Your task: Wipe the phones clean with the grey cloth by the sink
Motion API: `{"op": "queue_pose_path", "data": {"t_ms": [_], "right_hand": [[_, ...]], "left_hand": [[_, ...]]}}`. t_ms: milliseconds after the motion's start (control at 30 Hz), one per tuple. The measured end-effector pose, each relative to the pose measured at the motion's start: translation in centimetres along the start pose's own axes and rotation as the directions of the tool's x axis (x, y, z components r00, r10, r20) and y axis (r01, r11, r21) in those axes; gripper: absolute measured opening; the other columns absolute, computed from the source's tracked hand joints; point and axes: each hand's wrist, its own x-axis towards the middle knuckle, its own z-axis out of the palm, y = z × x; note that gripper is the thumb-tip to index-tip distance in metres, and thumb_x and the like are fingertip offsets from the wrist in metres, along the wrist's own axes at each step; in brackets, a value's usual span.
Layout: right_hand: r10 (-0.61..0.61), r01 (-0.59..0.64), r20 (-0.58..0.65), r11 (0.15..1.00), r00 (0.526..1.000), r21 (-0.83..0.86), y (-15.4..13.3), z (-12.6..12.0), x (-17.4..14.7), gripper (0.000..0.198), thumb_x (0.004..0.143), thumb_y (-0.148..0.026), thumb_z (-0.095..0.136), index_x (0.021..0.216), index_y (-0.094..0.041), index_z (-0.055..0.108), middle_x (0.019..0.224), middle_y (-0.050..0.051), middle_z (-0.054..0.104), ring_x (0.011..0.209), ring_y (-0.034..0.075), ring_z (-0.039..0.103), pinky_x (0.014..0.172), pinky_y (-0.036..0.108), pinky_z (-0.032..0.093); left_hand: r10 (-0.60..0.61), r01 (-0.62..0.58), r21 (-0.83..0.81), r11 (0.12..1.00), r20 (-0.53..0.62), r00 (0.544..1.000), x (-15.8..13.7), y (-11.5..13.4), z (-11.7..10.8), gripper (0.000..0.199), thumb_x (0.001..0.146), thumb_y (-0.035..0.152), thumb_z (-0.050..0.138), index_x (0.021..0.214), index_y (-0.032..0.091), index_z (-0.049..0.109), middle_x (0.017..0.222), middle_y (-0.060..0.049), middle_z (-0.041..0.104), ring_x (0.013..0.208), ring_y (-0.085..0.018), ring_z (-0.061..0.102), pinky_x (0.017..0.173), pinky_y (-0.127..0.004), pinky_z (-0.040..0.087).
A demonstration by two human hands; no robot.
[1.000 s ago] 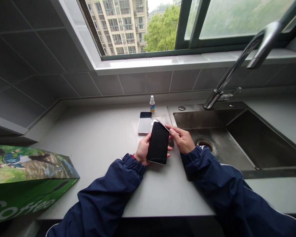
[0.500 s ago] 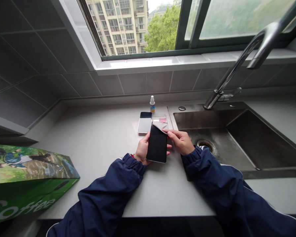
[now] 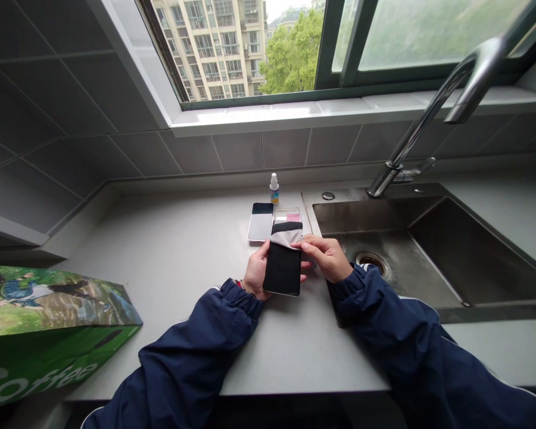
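A black-screened smartphone point(image 3: 282, 271) lies tilted in my left hand point(image 3: 256, 273), which is closed around its sides, with fingertips showing past the right edge. My right hand point(image 3: 327, 256) pinches a light grey cloth point(image 3: 286, 238) with a zigzag edge, which lies across the upper part of the screen. Beyond them on the counter is a second phone-shaped device point(image 3: 261, 223), its surface part dark and part pale. Beside it lies a clear case point(image 3: 298, 213) with a pink patch point(image 3: 293, 217), partly covered by the held phone. Behind these stands a small white-capped spray bottle point(image 3: 274, 189).
To the right is a steel sink point(image 3: 411, 256) with a chrome faucet point(image 3: 429, 113) arching over it. A green paper bag point(image 3: 71, 357) with "Coffee" lettering stands at the left. The white counter point(image 3: 170, 250) runs back to a tiled wall below a window.
My right hand has drawn the cloth down and left over the phone's screen, so the phone's top edge now shows above it. My left hand keeps its hold on the phone.
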Motion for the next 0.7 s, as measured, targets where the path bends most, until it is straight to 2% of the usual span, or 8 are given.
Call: {"op": "queue_pose_path", "data": {"t_ms": [100, 233, 333, 500, 633, 700], "right_hand": [[0.01, -0.01, -0.008, 1.0, 1.0, -0.008, 0.0, 0.1, -0.1, 0.039, 0.088, -0.055, 0.064, 0.096, -0.021, 0.082, 0.09, 0.007, 0.078, 0.088, 0.025, 0.071, 0.084, 0.038, 0.053], [0.054, -0.057, -0.076, 0.998, 0.996, -0.041, 0.2, 0.1, -0.4, 0.037, 0.091, -0.05, 0.062, 0.109, -0.022, 0.079, 0.104, 0.007, 0.079, 0.098, 0.027, 0.072, 0.091, 0.04, 0.053], [0.076, -0.085, -0.138, 0.994, 0.988, -0.062, 0.5, 0.1, -0.5, 0.041, 0.092, -0.05, 0.06, 0.114, -0.02, 0.077, 0.095, 0.006, 0.079, 0.089, 0.026, 0.072, 0.087, 0.039, 0.054], [0.104, -0.121, -0.189, 0.989, 0.976, -0.083, 0.7, 0.1, -0.4, 0.046, 0.093, -0.053, 0.058, 0.119, -0.018, 0.075, 0.079, 0.003, 0.075, 0.07, 0.02, 0.067, 0.073, 0.035, 0.053], [0.109, -0.123, -0.168, 0.989, 0.98, -0.081, 0.9, 0.1, -0.3, 0.046, 0.095, -0.053, 0.055, 0.125, -0.021, 0.072, 0.086, 0.003, 0.076, 0.071, 0.019, 0.068, 0.077, 0.036, 0.054], [0.056, -0.079, -0.176, 0.989, 0.983, -0.125, 1.0, -0.1, -0.1, 0.043, 0.096, -0.052, 0.054, 0.124, -0.024, 0.072, 0.102, 0.005, 0.075, 0.085, 0.022, 0.07, 0.087, 0.038, 0.054]], "left_hand": [[0.007, -0.007, 0.035, 0.999, -0.01, 1.0, 0.0, 0.1, -0.1, 0.078, 0.102, 0.055, 0.017, 0.136, -0.004, 0.055, 0.106, -0.028, 0.072, 0.091, -0.036, 0.074, 0.077, -0.048, 0.058], [0.001, 0.001, 0.063, 0.998, -0.028, 1.0, 0.0, 0.1, -0.1, 0.073, 0.102, 0.055, 0.022, 0.138, 0.001, 0.056, 0.099, -0.024, 0.075, 0.084, -0.036, 0.075, 0.072, -0.049, 0.06], [-0.013, 0.015, 0.058, 0.998, -0.045, 0.999, -0.1, 0.1, 0.1, 0.072, 0.102, 0.055, 0.025, 0.136, 0.0, 0.058, 0.103, -0.024, 0.074, 0.083, -0.036, 0.075, 0.07, -0.049, 0.06], [-0.018, 0.018, 0.07, 0.997, -0.004, 1.0, -0.1, 0.2, 0.2, 0.071, 0.102, 0.054, 0.025, 0.135, 0.001, 0.059, 0.116, -0.025, 0.071, 0.083, -0.034, 0.075, 0.07, -0.049, 0.061], [-0.005, 0.001, 0.093, 0.996, 0.038, 0.999, -0.1, 0.3, 0.0, 0.069, 0.101, 0.054, 0.026, 0.135, 0.003, 0.06, 0.125, -0.024, 0.068, 0.084, -0.035, 0.075, 0.07, -0.05, 0.061], [-0.007, 0.002, 0.096, 0.995, 0.058, 0.998, -0.1, 0.3, 0.0, 0.069, 0.101, 0.054, 0.026, 0.136, 0.005, 0.06, 0.129, -0.023, 0.066, 0.086, -0.036, 0.074, 0.071, -0.049, 0.061]]}}
